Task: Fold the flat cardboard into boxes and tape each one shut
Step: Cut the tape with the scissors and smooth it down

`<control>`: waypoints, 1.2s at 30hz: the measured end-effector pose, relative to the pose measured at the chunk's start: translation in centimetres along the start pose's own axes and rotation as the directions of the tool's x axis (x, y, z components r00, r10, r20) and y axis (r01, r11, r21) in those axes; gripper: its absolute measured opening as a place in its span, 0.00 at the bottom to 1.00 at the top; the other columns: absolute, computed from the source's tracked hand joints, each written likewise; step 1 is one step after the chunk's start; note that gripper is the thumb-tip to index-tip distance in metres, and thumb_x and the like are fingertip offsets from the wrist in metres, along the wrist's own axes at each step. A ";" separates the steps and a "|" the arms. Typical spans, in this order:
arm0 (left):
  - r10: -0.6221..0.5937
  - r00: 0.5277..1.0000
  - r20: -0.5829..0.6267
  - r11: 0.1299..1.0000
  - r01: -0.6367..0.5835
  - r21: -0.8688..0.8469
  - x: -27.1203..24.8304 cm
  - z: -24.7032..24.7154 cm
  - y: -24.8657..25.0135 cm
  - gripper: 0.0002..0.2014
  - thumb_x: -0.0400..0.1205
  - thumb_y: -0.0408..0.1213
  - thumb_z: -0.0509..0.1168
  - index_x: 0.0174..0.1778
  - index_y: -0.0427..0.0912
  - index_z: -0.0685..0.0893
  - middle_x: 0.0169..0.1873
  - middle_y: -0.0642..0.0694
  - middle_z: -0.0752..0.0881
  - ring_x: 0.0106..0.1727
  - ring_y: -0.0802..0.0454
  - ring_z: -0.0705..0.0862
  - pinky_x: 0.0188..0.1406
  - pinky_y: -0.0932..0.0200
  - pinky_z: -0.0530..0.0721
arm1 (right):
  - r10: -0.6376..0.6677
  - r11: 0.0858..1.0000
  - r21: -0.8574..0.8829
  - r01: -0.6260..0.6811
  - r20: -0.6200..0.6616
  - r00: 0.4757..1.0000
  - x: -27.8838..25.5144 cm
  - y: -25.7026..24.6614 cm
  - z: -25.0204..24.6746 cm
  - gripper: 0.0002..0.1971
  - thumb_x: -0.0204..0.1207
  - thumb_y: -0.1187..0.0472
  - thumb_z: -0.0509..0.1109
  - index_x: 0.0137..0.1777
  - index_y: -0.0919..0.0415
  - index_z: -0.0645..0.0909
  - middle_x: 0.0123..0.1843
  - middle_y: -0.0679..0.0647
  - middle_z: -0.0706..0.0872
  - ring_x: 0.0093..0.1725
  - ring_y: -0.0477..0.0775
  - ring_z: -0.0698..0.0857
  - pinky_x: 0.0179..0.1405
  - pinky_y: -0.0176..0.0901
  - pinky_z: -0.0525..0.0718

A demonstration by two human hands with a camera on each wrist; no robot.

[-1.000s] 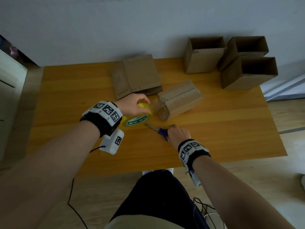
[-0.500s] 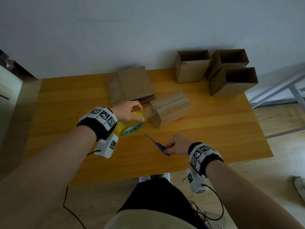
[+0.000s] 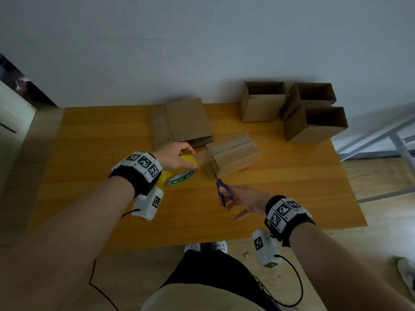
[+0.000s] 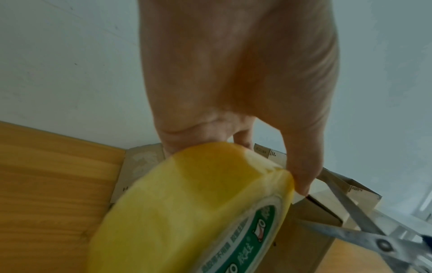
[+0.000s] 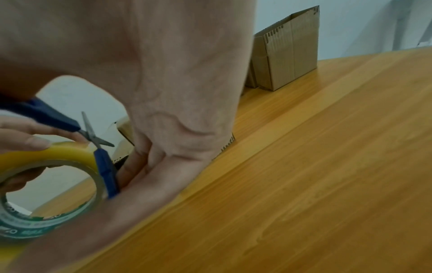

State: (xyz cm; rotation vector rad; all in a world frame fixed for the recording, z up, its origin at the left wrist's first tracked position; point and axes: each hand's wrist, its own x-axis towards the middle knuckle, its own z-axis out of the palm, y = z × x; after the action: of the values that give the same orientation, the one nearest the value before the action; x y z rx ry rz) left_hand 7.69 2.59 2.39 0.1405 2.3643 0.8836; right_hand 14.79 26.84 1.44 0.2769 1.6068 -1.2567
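A folded cardboard box (image 3: pixel 233 157) lies on its side mid-table, its closed flaps facing up. My left hand (image 3: pixel 177 157) grips a yellow tape roll (image 3: pixel 179 173) just left of it; a clear strip of tape (image 3: pixel 203 157) runs from the roll to the box. In the left wrist view my fingers curl over the tape roll (image 4: pixel 187 212). My right hand (image 3: pixel 244 202) holds blue-handled scissors (image 3: pixel 223 191), their blades open and pointing at the strip near the box's front corner. The scissors (image 5: pixel 93 134) show beside the tape roll (image 5: pixel 51 181) in the right wrist view.
Flat cardboard blanks (image 3: pixel 182 122) lie behind the tape roll. Three upright open boxes (image 3: pixel 262 102) (image 3: pixel 310 95) (image 3: pixel 314 124) stand at the back right of the wooden table (image 3: pixel 89 153). A wall runs behind the table; a metal frame (image 3: pixel 395 140) stands to the right.
My right hand picked the scissors up off the table and swung their blades up toward the tape strip by the box. The left hand kept hold of the roll.
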 end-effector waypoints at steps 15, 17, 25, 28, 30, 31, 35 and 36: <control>0.019 0.999 -0.043 0.999 -0.018 0.030 -0.1 -0.5 0.2 0.20 0.73 0.48 0.74 0.59 0.50 0.80 0.65 0.48 0.79 0.71 0.45 0.74 0.68 0.45 0.75 | -0.089 0.996 0.003 0.090 -0.104 0.991 1.9 -2.1 0.1 0.28 0.76 0.35 0.62 0.49 0.63 0.82 0.40 0.53 0.86 0.38 0.49 0.83 0.32 0.44 0.85; 0.016 0.999 -0.036 0.999 -0.015 0.034 -0.2 -0.6 0.3 0.21 0.73 0.49 0.73 0.60 0.50 0.80 0.65 0.48 0.79 0.71 0.45 0.74 0.69 0.45 0.75 | -0.095 0.995 0.009 0.097 -0.118 0.989 2.0 -2.0 0.1 0.27 0.76 0.36 0.62 0.49 0.63 0.82 0.39 0.53 0.86 0.36 0.48 0.82 0.31 0.44 0.85; -0.006 1.000 -0.022 0.999 0.006 0.043 -0.1 -0.6 0.3 0.21 0.73 0.50 0.73 0.60 0.52 0.80 0.67 0.48 0.78 0.72 0.46 0.73 0.70 0.45 0.74 | -0.137 0.988 0.048 0.145 -0.143 0.980 2.2 -1.7 0.2 0.26 0.73 0.37 0.65 0.44 0.63 0.84 0.36 0.54 0.86 0.32 0.47 0.82 0.26 0.41 0.84; -0.004 1.000 -0.018 0.999 0.005 0.037 -0.1 -0.5 0.4 0.20 0.73 0.49 0.73 0.60 0.51 0.80 0.67 0.47 0.78 0.72 0.45 0.73 0.70 0.45 0.74 | -0.157 0.984 0.055 0.167 -0.156 0.975 2.2 -1.6 0.2 0.25 0.74 0.38 0.66 0.44 0.63 0.84 0.37 0.55 0.85 0.31 0.47 0.81 0.25 0.41 0.84; 0.002 1.000 -0.017 0.999 -0.001 0.039 -0.2 -0.5 0.6 0.20 0.74 0.48 0.73 0.60 0.50 0.80 0.68 0.46 0.77 0.72 0.45 0.72 0.70 0.46 0.74 | -0.164 0.982 0.062 0.177 -0.168 0.972 2.1 -1.7 0.2 0.24 0.75 0.39 0.67 0.45 0.64 0.83 0.38 0.56 0.85 0.31 0.47 0.81 0.24 0.40 0.84; 0.008 1.000 -0.017 0.999 -0.007 0.038 -0.2 -0.6 0.7 0.19 0.74 0.48 0.73 0.60 0.50 0.81 0.68 0.46 0.77 0.73 0.45 0.72 0.69 0.47 0.73 | -0.169 0.981 0.065 0.182 -0.173 0.970 2.1 -1.6 0.2 0.24 0.75 0.40 0.67 0.45 0.64 0.83 0.38 0.56 0.84 0.31 0.47 0.80 0.23 0.40 0.83; 0.023 1.000 -0.016 0.999 -0.022 0.028 -0.2 -0.6 0.7 0.18 0.74 0.47 0.73 0.59 0.50 0.82 0.65 0.47 0.79 0.71 0.45 0.73 0.69 0.47 0.74 | -0.194 0.975 0.068 0.210 -0.187 0.963 2.0 -1.6 0.2 0.23 0.76 0.42 0.68 0.50 0.67 0.83 0.38 0.55 0.84 0.31 0.47 0.79 0.23 0.39 0.83; 0.020 1.000 -0.015 0.999 -0.019 0.027 -0.2 -0.6 0.6 0.18 0.74 0.48 0.73 0.59 0.50 0.82 0.65 0.48 0.79 0.71 0.46 0.73 0.69 0.46 0.74 | -0.199 0.974 0.068 0.215 -0.190 0.961 1.9 -1.7 0.2 0.24 0.76 0.43 0.68 0.51 0.67 0.83 0.37 0.55 0.83 0.31 0.47 0.78 0.22 0.39 0.83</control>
State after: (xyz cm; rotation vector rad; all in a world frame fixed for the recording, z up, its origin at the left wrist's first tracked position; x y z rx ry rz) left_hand 7.43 2.69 3.25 0.1688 2.3937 0.8648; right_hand 12.89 25.23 0.86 0.2912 1.7745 -1.5016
